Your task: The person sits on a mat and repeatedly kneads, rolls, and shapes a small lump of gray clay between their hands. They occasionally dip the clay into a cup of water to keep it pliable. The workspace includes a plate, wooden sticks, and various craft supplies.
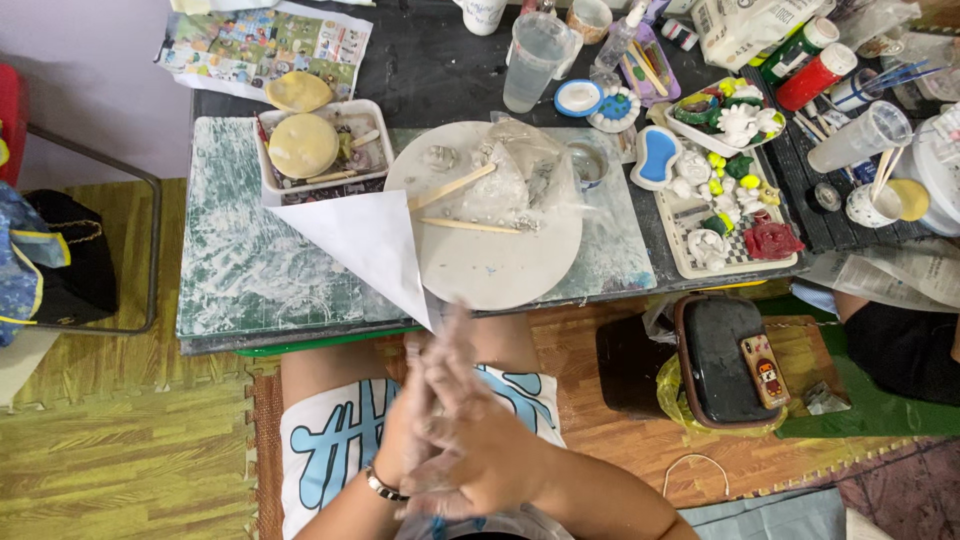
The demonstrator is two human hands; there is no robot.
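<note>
Left hand (420, 420) and right hand (480, 450) are pressing flat together over the lap, holding nothing, below the round board (500, 260).

Both hands are meeting in front of the body, low in the head view, palms pressing together. Left hand (425, 400) is lying against the right hand (480, 450), fingers (445, 340) pointing up and away, slightly blurred. Right fingers are crossing over the left ones near the tips. Skin is looking whitish, dusty. Left wrist is wearing a beaded bracelet (385, 487). Both forearms are coming in from the bottom edge, angling toward each other. Neither hand is gripping anything visible.
</note>
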